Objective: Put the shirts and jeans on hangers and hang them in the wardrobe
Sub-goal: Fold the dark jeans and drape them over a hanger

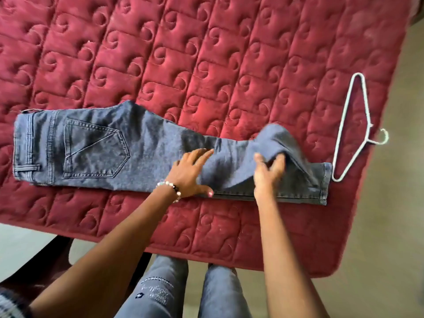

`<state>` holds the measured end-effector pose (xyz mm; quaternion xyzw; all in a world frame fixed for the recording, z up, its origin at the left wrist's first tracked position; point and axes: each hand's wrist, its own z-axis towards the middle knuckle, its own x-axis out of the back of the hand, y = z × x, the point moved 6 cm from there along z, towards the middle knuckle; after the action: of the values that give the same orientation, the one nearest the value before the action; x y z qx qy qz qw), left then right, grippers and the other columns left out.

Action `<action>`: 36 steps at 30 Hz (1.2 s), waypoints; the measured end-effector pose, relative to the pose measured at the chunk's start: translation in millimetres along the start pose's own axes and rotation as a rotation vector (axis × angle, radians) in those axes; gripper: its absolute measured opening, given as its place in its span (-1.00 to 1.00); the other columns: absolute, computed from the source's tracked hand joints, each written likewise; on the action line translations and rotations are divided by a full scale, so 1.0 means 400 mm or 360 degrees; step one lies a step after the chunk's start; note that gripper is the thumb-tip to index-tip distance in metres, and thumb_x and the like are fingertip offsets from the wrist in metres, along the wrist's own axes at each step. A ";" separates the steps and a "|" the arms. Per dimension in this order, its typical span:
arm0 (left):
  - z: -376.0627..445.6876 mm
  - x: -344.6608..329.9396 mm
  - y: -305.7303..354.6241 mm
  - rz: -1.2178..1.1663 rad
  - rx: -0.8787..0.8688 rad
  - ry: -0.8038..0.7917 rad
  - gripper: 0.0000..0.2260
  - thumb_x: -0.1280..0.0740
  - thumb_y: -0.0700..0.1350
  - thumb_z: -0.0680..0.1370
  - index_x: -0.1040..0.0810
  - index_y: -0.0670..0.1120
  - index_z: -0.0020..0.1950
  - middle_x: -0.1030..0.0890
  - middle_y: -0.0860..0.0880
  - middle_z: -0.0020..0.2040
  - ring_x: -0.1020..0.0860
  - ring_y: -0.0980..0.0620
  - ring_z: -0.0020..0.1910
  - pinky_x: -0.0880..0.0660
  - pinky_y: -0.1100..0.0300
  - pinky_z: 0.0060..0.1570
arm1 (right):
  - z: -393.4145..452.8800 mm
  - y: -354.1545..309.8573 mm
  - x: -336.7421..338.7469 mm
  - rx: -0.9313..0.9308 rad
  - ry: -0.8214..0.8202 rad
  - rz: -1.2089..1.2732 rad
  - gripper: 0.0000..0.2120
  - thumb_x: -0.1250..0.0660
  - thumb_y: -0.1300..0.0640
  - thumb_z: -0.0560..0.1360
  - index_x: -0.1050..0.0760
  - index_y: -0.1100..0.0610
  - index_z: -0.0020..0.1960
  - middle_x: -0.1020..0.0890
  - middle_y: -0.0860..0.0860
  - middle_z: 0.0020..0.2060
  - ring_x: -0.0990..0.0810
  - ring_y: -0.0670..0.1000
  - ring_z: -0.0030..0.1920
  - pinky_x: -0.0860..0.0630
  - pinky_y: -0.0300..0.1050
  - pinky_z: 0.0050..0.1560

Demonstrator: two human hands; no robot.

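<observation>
**Desk:** What is lying where on the bed?

**Photographer:** A pair of grey-blue jeans (96, 152) is lying folded leg on leg across the quilted red bedspread (206, 65), waistband pointing toward 9 o'clock and hems toward 3 o'clock. A white wire hanger (351, 127) is resting just past the hems at 3 o'clock, hook reaching over the bed's edge.

**Desk:** And the hands?

**Photographer:** The left hand (190, 173), wearing a beaded bracelet (171, 188), is pressing flat on the knee area, fingers straight and spread. The right hand (268, 173) is pinching a raised fold of the upper leg's lower part between thumb and curled fingers, lifting it off the leg beneath. The person is standing at 6 o'clock.
</observation>
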<state>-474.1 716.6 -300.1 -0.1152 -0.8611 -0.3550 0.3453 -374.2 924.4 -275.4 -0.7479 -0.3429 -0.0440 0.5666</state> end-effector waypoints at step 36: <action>-0.045 -0.013 -0.175 -0.2315 0.1362 0.1239 -0.51 -0.42 0.11 0.39 -0.52 -0.10 0.23 -0.63 -0.09 0.13 -0.64 -0.05 0.02 -0.56 -0.11 0.08 | 0.044 0.372 0.339 -0.1016 0.0466 0.1589 -0.49 -0.26 0.35 0.53 -0.29 -0.16 0.30 -0.58 -0.05 0.03 -0.50 0.06 0.22 -0.44 0.15 0.19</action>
<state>-492.2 653.8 -331.8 0.7176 -0.6025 -0.1501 0.3155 -192.8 984.6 -341.6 -0.9375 0.1607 0.0238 0.3078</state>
